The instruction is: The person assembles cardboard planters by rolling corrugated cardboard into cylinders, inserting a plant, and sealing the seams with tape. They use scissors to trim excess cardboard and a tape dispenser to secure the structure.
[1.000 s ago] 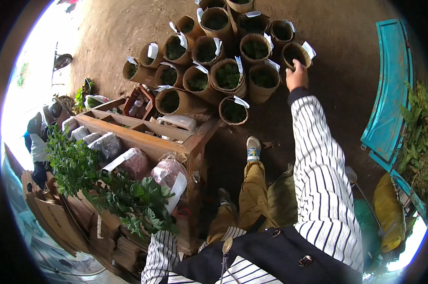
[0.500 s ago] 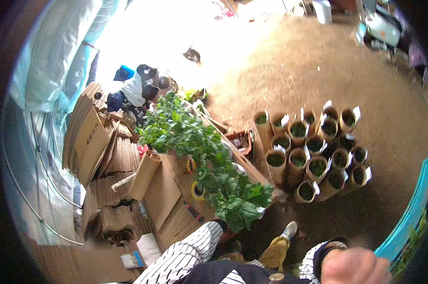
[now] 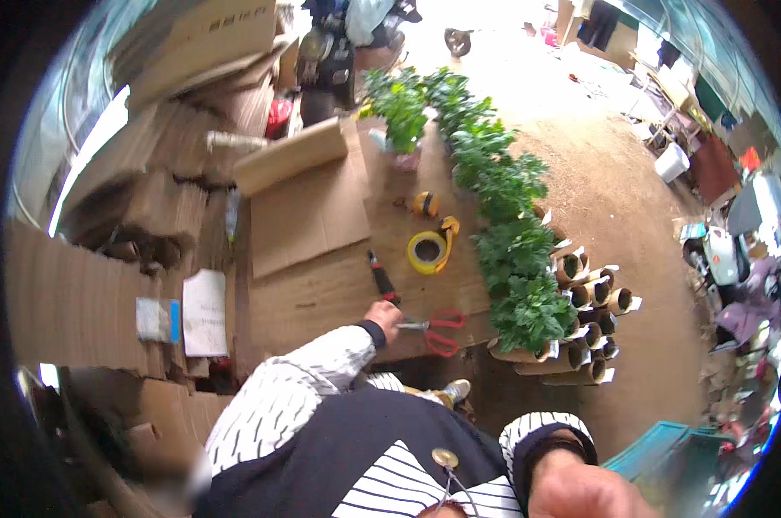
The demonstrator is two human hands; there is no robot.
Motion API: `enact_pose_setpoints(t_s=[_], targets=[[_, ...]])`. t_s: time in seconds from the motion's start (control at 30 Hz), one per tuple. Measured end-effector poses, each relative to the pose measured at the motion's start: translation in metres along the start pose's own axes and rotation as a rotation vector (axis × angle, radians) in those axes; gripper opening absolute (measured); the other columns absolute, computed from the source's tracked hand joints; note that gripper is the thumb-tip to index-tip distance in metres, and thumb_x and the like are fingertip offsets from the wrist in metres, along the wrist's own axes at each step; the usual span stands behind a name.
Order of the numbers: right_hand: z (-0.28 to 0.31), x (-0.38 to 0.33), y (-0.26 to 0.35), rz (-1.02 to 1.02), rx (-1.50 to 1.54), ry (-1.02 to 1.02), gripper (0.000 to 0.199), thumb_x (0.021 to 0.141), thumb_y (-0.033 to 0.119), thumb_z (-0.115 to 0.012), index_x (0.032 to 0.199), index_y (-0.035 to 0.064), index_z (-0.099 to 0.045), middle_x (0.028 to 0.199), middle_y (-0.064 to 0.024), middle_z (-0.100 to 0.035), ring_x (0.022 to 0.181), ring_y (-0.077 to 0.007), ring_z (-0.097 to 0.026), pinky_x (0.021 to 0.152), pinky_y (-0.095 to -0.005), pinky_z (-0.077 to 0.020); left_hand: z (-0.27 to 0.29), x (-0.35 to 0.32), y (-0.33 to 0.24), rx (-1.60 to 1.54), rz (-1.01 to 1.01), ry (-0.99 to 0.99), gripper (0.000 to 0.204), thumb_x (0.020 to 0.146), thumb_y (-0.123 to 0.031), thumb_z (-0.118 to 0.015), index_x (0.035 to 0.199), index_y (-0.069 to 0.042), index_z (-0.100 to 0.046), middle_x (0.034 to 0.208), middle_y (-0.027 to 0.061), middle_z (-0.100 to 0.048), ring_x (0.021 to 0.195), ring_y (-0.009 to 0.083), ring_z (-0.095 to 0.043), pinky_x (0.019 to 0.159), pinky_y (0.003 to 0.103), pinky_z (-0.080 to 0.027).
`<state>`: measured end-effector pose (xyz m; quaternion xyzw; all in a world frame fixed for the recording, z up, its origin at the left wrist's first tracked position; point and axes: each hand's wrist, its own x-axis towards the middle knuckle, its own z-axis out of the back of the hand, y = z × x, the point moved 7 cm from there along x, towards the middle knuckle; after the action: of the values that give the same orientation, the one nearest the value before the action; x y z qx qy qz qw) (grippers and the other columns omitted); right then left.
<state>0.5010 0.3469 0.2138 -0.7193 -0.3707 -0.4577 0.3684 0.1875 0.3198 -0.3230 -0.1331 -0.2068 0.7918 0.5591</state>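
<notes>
My left hand (image 3: 382, 320) rests low over the cardboard-covered work surface (image 3: 321, 319), fingers curled round the blade end of a pair of scissors (image 3: 445, 331) whose red handles point right. Just beyond the hand lies a tool with a red and black grip (image 3: 382, 280). A yellow roll of tape (image 3: 428, 252) and a smaller yellow-orange roundish item (image 3: 424, 204) sit farther off. Leafy green plants (image 3: 503, 186) line the surface's right side. At the lower edge my right hand (image 3: 580, 488) is blurred and partly cut off; its fingers cannot be made out.
A bent cardboard sheet (image 3: 308, 211) lies left of the tape, with stacked cardboard (image 3: 80, 293) beyond it. On the ground at right stand brown tubes (image 3: 593, 293) with white tags. A turquoise crate (image 3: 658, 453) is at lower right, a parked scooter (image 3: 723, 255) at far right.
The view has swung, bringing the work surface to the middle. My left hand, earlier hidden behind the plants, now shows with the scissors. My right hand stays low at the right.
</notes>
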Motion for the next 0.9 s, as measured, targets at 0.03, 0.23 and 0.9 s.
enact_pose_setpoints(t_s=[0.03,0.23,0.9], targets=[[-0.029,-0.009,-0.025,-0.131,0.103,0.092,0.031,0.078,0.003,-0.070,0.108,0.0047,-0.062,0.108,-0.0039,-0.057,0.099,-0.0176,-0.056,0.077,-0.0262,-0.0523,0.016,-0.001,0.000,-0.019,0.047,0.192,0.023,0.069,-0.017,-0.063,0.091,-0.012,-0.068,0.112,0.0121,-0.062,0.108,0.0365,-0.054,0.089,0.050,-0.049],[-0.124,-0.023,-0.026,0.342,-0.227,0.007,0.030,0.078,0.005,-0.070,0.107,0.0031,-0.063,0.100,-0.0048,-0.060,0.098,-0.0188,-0.058,0.089,-0.0345,-0.0502,0.049,-0.142,0.148,-0.105,0.274,-0.050,0.023,0.067,-0.019,-0.066,0.088,-0.010,-0.066,0.100,0.0163,-0.062,0.102,0.0383,-0.054,0.089,0.048,-0.044],[-0.060,-0.018,-0.107,0.199,0.002,-0.055,0.029,0.088,0.015,-0.062,0.113,0.0006,-0.061,0.119,-0.0107,-0.061,0.110,-0.0256,-0.055,0.098,-0.0385,-0.0448,0.090,-0.233,0.189,-0.263,0.843,0.058,0.030,0.071,-0.023,-0.072,0.099,-0.011,-0.069,0.112,0.0173,-0.059,0.111,0.0327,-0.055,0.096,0.041,-0.046]])
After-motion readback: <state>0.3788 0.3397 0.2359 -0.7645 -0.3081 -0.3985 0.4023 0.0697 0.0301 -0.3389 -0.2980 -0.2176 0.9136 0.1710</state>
